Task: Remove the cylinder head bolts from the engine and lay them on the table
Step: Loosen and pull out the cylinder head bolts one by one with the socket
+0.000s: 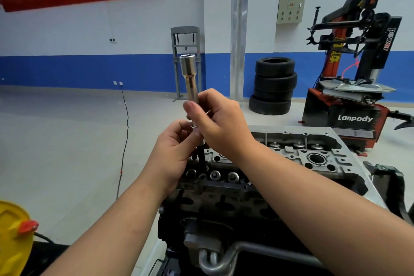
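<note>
I judge 1 bolt half-drawn at 12 o'clock of the cylinder head: right hand grasps the socket, left hand pinches below; none tabled.

The pale tiled floor carries a stack of black tyres; just right of the tyres stands a red tyre changer, left a grey press frame.
</note>
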Demonstrator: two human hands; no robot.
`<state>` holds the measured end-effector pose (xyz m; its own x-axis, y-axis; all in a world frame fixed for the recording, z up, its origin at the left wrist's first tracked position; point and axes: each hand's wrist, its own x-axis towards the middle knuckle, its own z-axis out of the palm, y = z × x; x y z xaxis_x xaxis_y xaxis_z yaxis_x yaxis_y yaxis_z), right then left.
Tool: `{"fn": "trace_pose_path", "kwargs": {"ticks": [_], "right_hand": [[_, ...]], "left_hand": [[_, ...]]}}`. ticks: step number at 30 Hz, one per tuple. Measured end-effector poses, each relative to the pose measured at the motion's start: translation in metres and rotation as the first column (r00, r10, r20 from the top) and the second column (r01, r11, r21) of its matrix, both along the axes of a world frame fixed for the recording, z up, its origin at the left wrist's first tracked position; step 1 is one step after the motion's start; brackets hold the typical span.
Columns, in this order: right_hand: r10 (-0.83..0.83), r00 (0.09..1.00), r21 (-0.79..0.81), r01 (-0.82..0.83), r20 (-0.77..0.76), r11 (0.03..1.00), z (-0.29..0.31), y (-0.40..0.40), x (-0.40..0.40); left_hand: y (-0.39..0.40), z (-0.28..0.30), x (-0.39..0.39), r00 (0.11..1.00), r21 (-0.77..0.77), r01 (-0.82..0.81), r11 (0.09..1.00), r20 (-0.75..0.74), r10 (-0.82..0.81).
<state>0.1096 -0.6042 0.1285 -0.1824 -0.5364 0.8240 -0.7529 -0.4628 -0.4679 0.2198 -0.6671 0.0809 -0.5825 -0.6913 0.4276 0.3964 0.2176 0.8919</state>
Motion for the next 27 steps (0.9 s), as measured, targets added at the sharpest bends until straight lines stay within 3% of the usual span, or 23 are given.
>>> {"fn": "trace_pose_path", "kwargs": {"ticks": [5,11,17,23,27], "right_hand": [[0.012,1.0,0.062,-0.012,-0.003,0.998,0.0004,-0.001,0.0009],[0.0,0.999,0.009,0.0,0.033,1.0,0.0005,0.0008,0.001],[0.032,0.999,0.096,-0.035,0.029,0.995,0.0009,-0.0004,0.0018],[0.016,0.999,0.018,-0.017,0.044,1.0,0.0018,0.0013,0.0016],[-0.004,1.0,0.079,0.005,-0.018,0.997,0.0003,0.0,0.0013]], "left_hand": [[-0.003,-0.0008,0.0031,0.993,0.032,0.112,0.993,0.037,-0.113],[-0.0013,-0.0014,-0.0001,1.0,-0.02,-0.013,1.0,0.026,0.014],[-0.0042,-0.0011,0.0038,0.993,0.039,0.105,0.994,0.046,-0.107],[-0.0018,-0.0017,0.0012,1.0,-0.005,-0.01,1.0,-0.002,0.01],[-0.0017,-0.0005,0.0023,0.998,0.019,0.054,0.998,0.025,-0.055]]}}
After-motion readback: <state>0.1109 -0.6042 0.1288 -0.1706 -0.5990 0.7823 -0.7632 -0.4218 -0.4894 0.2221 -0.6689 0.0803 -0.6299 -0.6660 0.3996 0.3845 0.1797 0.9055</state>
